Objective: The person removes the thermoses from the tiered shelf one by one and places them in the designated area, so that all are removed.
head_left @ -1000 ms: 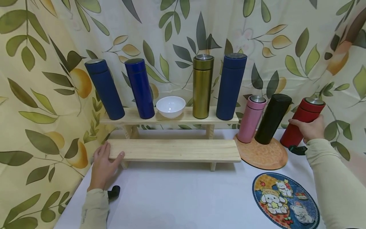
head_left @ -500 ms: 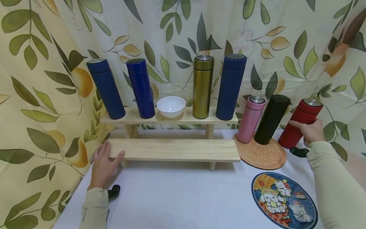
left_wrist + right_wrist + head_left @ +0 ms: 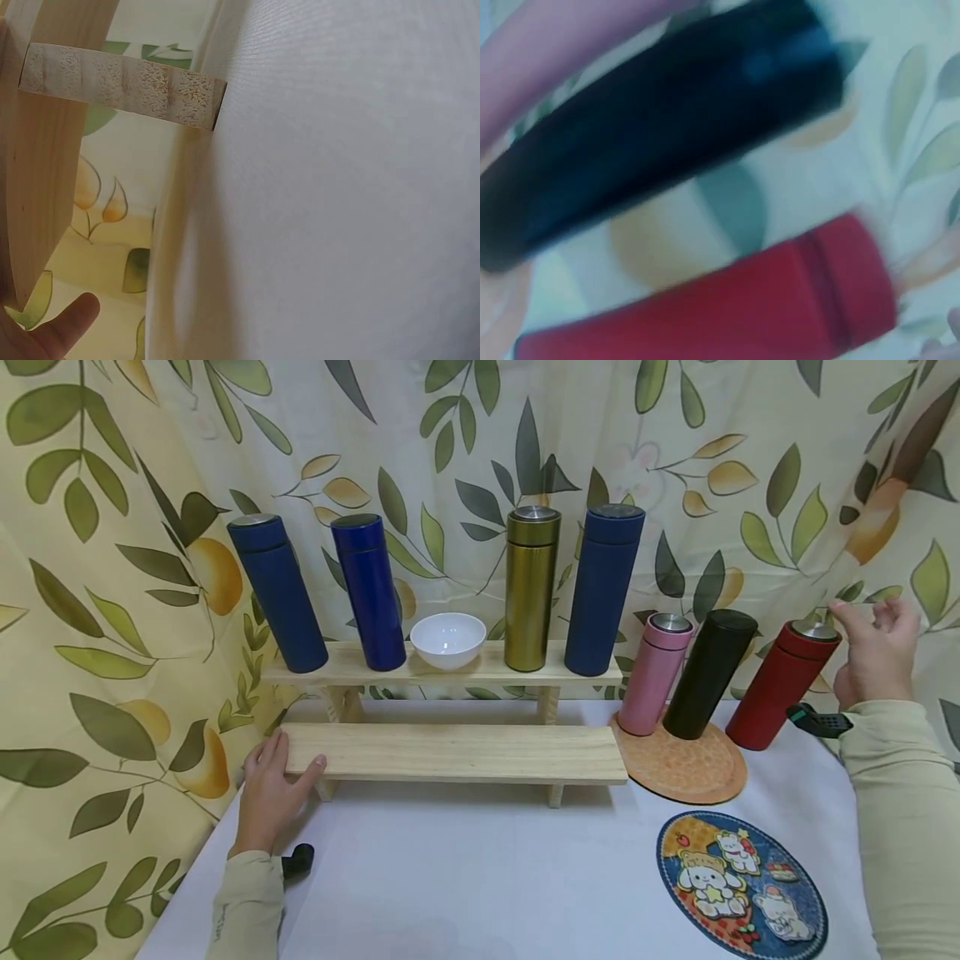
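Observation:
My left hand (image 3: 273,793) rests on the left end of the lower wooden shelf (image 3: 457,750), thumb extended along its front edge. In the left wrist view, the thumb (image 3: 71,319) shows straight beside the board. On the right, my right hand (image 3: 877,647) is beside the steel top of a red thermos (image 3: 783,685), fingertips right at the lid and fingers loosely bent. The thermos stands by itself on the white cloth. A black thermos (image 3: 710,675) and a pink thermos (image 3: 656,675) stand to its left on a round tan mat (image 3: 697,777). The right wrist view is blurred.
The upper shelf (image 3: 480,672) holds two blue thermoses (image 3: 277,593) on the left, a white bowl (image 3: 448,641), a gold thermos (image 3: 532,589) and another blue thermos (image 3: 604,589). A round cartoon mat (image 3: 742,885) lies at the front right. A leaf-patterned curtain (image 3: 465,443) hangs behind.
My right hand has let go of the red thermos's body and moved up and right to beside its lid. The thermos stays standing. My left hand has not moved.

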`<act>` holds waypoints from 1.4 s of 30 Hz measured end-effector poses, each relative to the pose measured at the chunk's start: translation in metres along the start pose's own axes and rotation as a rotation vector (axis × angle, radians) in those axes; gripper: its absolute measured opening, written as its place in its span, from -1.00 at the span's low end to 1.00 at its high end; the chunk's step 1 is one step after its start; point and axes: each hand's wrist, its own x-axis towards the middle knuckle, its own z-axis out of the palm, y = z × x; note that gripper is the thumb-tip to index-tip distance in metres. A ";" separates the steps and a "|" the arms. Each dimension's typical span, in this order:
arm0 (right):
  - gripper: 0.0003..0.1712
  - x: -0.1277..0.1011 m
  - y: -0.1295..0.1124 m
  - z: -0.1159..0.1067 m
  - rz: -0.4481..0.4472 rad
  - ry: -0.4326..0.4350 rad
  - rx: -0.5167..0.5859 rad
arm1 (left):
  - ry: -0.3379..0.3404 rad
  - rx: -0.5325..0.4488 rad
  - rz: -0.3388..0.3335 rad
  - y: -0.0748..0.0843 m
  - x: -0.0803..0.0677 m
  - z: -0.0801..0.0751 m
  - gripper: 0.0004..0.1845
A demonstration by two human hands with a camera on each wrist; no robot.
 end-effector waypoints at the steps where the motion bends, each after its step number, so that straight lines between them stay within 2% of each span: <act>1: 0.04 0.000 -0.005 0.004 -0.031 -0.001 0.013 | -0.001 0.000 -0.003 -0.001 0.000 0.000 0.06; 4: -0.02 -0.002 -0.019 0.016 -0.112 -0.007 0.077 | -0.004 0.009 -0.008 -0.002 0.001 0.000 0.06; 8: -0.06 -0.007 -0.031 0.028 -0.169 -0.045 0.155 | -0.007 0.000 -0.007 -0.003 0.001 -0.001 0.07; 19: -0.06 -0.021 -0.042 0.065 -0.167 -0.213 0.320 | -0.010 -0.005 -0.001 -0.001 -0.001 -0.001 0.05; 33: -0.12 -0.059 -0.030 0.107 -0.194 -0.496 0.328 | -0.015 -0.007 0.004 0.000 0.002 0.002 0.05; 42: -0.08 -0.070 -0.014 0.132 -0.194 -0.607 0.205 | -0.005 -0.002 0.008 -0.002 0.001 0.000 0.05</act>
